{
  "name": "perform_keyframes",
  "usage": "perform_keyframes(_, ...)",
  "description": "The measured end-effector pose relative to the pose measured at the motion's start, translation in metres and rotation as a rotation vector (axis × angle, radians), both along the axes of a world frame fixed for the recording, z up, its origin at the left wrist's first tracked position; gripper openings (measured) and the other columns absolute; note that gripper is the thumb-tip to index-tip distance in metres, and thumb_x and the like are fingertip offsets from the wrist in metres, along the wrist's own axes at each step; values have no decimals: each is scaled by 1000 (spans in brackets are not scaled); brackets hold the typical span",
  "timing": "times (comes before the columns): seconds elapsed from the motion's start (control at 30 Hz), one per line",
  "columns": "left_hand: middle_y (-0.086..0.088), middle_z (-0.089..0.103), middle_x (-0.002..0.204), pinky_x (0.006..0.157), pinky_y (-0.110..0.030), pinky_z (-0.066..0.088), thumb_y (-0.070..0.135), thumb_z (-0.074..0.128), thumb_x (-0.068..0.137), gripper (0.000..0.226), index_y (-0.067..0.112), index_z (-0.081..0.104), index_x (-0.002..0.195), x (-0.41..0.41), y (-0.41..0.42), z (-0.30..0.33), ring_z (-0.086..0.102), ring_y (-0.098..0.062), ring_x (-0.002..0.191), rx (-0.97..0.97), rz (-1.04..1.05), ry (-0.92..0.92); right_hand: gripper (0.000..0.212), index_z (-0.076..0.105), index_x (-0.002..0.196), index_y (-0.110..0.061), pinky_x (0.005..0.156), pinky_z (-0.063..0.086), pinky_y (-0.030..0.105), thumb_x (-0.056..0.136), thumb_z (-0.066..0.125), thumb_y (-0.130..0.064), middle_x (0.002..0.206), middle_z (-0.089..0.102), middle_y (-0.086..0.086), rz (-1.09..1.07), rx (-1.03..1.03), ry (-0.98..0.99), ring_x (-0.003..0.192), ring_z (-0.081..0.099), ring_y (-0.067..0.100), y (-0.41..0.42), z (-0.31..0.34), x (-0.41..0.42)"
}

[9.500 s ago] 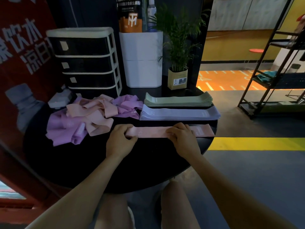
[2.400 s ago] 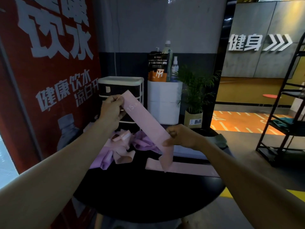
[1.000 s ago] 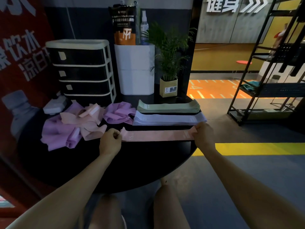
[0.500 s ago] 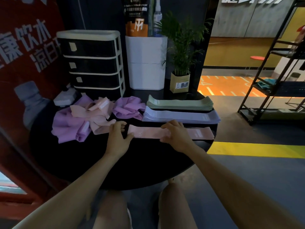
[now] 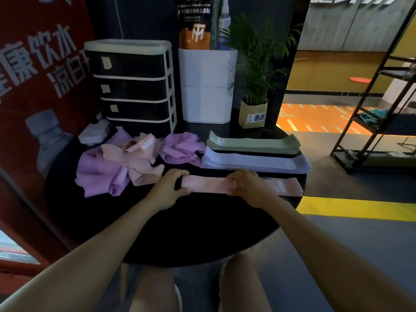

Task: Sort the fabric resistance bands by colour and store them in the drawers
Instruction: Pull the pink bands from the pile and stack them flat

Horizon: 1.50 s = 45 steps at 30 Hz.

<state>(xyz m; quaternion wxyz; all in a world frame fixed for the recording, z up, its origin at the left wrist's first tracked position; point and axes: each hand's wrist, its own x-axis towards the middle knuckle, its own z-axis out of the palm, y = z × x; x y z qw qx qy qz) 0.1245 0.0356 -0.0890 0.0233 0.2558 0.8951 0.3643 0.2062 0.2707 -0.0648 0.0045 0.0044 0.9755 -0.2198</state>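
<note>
Both hands lie apart on a flat pink band (image 5: pixel 209 186) on the round black table (image 5: pixel 202 233): left hand (image 5: pixel 169 190) pinching its end, right hand (image 5: pixel 246 186) pressing its middle with fingers flat. Beyond them, neat lilac stack (image 5: pixel 254 163) and green stack (image 5: pixel 253 145); beyond the left hand, crumpled bands (image 5: pixel 117 163), then the plastic drawers (image 5: pixel 132 86).

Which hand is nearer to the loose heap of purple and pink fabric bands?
The left. The left hand lies at the left end of the flat pink band, just beside the loose heap of purple and pink fabric bands. The right hand presses mid-band, farther away.
</note>
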Motion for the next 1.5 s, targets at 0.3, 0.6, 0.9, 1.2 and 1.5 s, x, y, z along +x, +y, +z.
perform_keyframes(0.3,-3,47,131,97,-21,34,21,64,87,46,14,49,130,-2,-2,11,47,-14,120,84,45,31,40,54,128,-21,102,37,44,90,59,-32,128,51,5,5,26,69,120,46,25,-16,9,-14)
perform_keyframes(0.6,-3,53,108,81,-21,43,5,62,85,27,7,59,112,-29,-43,39,54,-18,99,155,207,190,14,67,96,-11,71,40,29,85,63,-18,86,56,2,109,-108,273,79,50,18,-81,24,-78)
perform_keyframes(0.9,1,61,114,86,-25,42,17,59,87,25,17,63,112,-73,-101,48,54,-12,103,11,332,315,22,63,105,2,81,45,32,85,59,-5,105,64,17,116,-266,303,97,60,29,-144,41,-147)
perform_keyframes(1.2,-4,59,114,90,-38,45,17,60,87,26,14,61,113,-92,-110,44,55,-21,107,-22,344,325,24,58,106,-3,78,47,31,87,61,-18,99,62,11,14,-330,247,92,59,26,-166,26,-192)
perform_keyframes(1.5,-3,64,117,99,-40,43,36,54,83,39,14,63,115,-91,-113,42,60,-21,108,-3,294,194,8,64,91,-1,67,44,20,88,59,-7,80,60,3,58,-573,396,76,55,14,-164,72,-194)
